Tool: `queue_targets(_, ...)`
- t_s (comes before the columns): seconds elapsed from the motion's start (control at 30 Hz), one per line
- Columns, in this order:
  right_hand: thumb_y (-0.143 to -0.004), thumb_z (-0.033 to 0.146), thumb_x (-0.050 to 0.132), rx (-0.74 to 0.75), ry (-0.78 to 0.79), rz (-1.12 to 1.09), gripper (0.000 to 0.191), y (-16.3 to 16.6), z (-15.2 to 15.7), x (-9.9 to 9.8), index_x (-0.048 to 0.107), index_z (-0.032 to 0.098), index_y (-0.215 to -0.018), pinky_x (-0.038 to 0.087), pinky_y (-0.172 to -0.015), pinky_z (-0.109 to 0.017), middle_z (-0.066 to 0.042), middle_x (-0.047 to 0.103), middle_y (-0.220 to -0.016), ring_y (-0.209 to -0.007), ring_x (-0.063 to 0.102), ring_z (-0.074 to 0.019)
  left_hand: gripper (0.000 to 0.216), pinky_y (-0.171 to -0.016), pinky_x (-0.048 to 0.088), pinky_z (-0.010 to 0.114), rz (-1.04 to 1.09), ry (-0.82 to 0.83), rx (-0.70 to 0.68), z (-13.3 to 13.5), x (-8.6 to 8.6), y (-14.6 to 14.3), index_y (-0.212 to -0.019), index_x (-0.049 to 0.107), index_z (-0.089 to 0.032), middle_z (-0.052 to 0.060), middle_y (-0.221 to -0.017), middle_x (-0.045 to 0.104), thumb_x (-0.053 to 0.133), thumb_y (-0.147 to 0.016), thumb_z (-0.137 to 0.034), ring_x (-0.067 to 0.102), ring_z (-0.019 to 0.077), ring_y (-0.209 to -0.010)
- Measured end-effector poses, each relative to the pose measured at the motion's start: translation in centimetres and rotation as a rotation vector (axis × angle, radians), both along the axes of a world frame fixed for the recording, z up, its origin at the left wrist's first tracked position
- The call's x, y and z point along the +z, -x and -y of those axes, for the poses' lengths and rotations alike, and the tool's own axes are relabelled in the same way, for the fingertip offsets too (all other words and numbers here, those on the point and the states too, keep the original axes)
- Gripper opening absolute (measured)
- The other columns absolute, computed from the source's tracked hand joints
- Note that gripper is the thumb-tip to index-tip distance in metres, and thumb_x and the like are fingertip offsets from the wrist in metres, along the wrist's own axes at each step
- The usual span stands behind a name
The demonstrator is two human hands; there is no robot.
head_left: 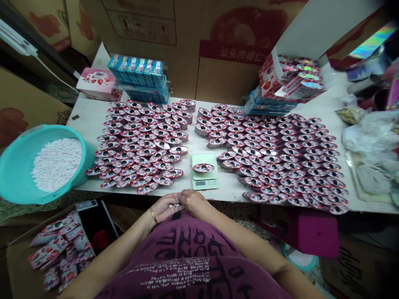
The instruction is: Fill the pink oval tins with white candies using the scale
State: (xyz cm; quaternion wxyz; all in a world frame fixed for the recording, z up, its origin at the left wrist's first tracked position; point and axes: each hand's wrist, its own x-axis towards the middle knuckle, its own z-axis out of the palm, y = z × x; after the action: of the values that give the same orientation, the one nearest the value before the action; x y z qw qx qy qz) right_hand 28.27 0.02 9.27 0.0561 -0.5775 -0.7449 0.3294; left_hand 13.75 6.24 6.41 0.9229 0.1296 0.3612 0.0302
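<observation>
My left hand (165,207), with a gold bangle at the wrist, is curled palm up in front of my body around several small white pieces (173,204). My right hand (193,202) meets it, its fingers bent together at the left hand's fingertips; what they pinch, if anything, is hidden. Just beyond both hands sits a pale green digital scale (205,184). One red and white packet (203,167) stands upright on its pan, open at the top. Similar open-topped packets stand in dense groups to the left (140,147) and right (280,162) on the white table.
A turquoise basin (73,182) of small white pieces stands at the left. Below it, a carton holds strawberry-printed packets (59,249). Blue boxes (137,77), a pink box (97,83) and a packet-filled box (271,77) line the back. A magenta stool (318,234) is lower right.
</observation>
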Motion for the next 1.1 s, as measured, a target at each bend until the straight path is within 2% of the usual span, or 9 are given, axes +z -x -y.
queue_targets(0.17,-0.084,0.022,0.039,-0.025,-0.016,-0.007,0.019,-0.2,0.0,0.0,0.056,0.015,-0.088,0.039,-0.067,-0.025,-0.007,0.056,-0.083,-0.079,0.051,-0.0155,0.029,-0.081,0.042,0.026,-0.022,-0.027,-0.014,0.0,-0.2,-0.3,-0.091,0.062,-0.009,0.008,-0.082,0.063,0.057,-0.064,0.0,0.059,0.0121,-0.077)
queue_targets(0.3,-0.084,0.026,0.041,-0.042,-0.132,-0.139,0.023,-1.5,0.2,0.2,0.055,0.016,-0.099,0.041,-0.073,-0.026,-0.007,0.059,-0.089,-0.084,0.052,-0.0156,0.029,-0.075,0.044,0.023,-0.031,-0.042,0.01,-0.2,-0.1,-0.6,-0.092,0.061,-0.009,0.009,-0.083,0.063,0.061,-0.064,-0.003,0.059,0.0119,-0.075)
queue_targets(0.43,-0.084,0.028,0.042,-0.218,-0.247,-0.279,0.024,-4.3,0.0,0.3,0.056,0.017,-0.1,0.04,-0.078,-0.026,-0.007,0.06,-0.094,-0.089,0.053,-0.0145,0.025,-0.068,0.046,0.02,-0.091,-0.038,0.066,-1.1,0.3,-1.4,-0.088,0.061,-0.009,0.009,-0.084,0.062,0.06,-0.063,-0.002,0.059,0.0113,-0.073)
queue_targets(0.53,-0.083,0.027,0.042,-0.307,-0.292,-0.258,0.022,-6.5,-0.8,-0.1,0.057,0.017,-0.097,0.04,-0.08,-0.027,-0.007,0.059,-0.095,-0.089,0.053,-0.0146,0.017,-0.058,0.046,0.019,-0.059,-0.023,0.107,-2.1,0.5,-2.3,-0.079,0.061,-0.008,0.008,-0.079,0.061,0.062,-0.062,-0.006,0.058,0.0112,-0.067)
queue_targets(0.67,-0.079,0.027,0.05,-0.409,-0.303,0.047,0.034,-8.7,-2.6,-1.5,0.052,0.019,-0.112,0.037,-0.084,-0.036,-0.011,0.053,-0.11,-0.1,0.046,-0.0217,0.013,-0.035,0.029,0.011,-0.087,-0.049,0.116,-3.1,0.4,-3.3,-0.079,0.06,-0.008,0.002,-0.062,0.052,0.061,-0.068,-0.017,0.045,0.0032,-0.046)
queue_targets(0.77,-0.075,0.027,0.056,-0.361,-0.202,0.075,0.046,-10.2,-3.7,-2.8,0.046,0.023,-0.119,0.036,-0.084,-0.037,-0.011,0.053,-0.111,-0.1,0.046,-0.0233,0.023,-0.031,0.017,0.009,-0.159,-0.067,0.06,-3.3,0.2,-3.7,-0.091,0.058,-0.01,-0.003,-0.055,0.044,0.061,-0.069,-0.019,0.031,-0.0008,-0.038)
queue_targets(0.83,-0.076,0.03,0.054,-0.437,-0.157,-0.081,0.044,-10.9,-4.1,-3.3,0.048,0.022,-0.119,0.036,-0.085,-0.035,-0.009,0.056,-0.106,-0.098,0.048,-0.0212,0.028,-0.031,0.014,0.009,-0.21,-0.101,0.027,-3.2,0.0,-3.8,-0.093,0.058,-0.01,-0.005,-0.055,0.041,0.061,-0.069,-0.023,0.027,-0.0013,-0.037)
queue_targets(1.0,-0.076,0.041,0.048,-0.976,0.049,-0.825,0.043,-8.8,-3.2,-2.7,0.052,0.019,-0.113,0.042,-0.074,-0.027,-0.003,0.06,-0.098,-0.083,0.054,-0.0157,0.031,-0.033,0.011,0.011,-0.256,-0.241,0.024,-2.9,-0.5,-4.7,-0.084,0.058,-0.01,-0.004,-0.056,0.041,0.067,-0.062,-0.031,0.026,-0.0011,-0.039)
queue_targets(1.1,-0.073,0.044,0.05,-1.065,0.208,-1.118,0.041,-6.0,-2.7,-1.8,0.056,0.017,-0.103,0.042,-0.06,-0.022,0.001,0.062,-0.078,-0.065,0.054,-0.0118,0.031,-0.034,0.01,0.012,-0.243,-0.29,0.033,-3.0,-0.3,-5.3,-0.071,0.054,-0.01,-0.004,-0.054,0.041,0.068,-0.059,-0.036,0.025,-0.001,-0.039)
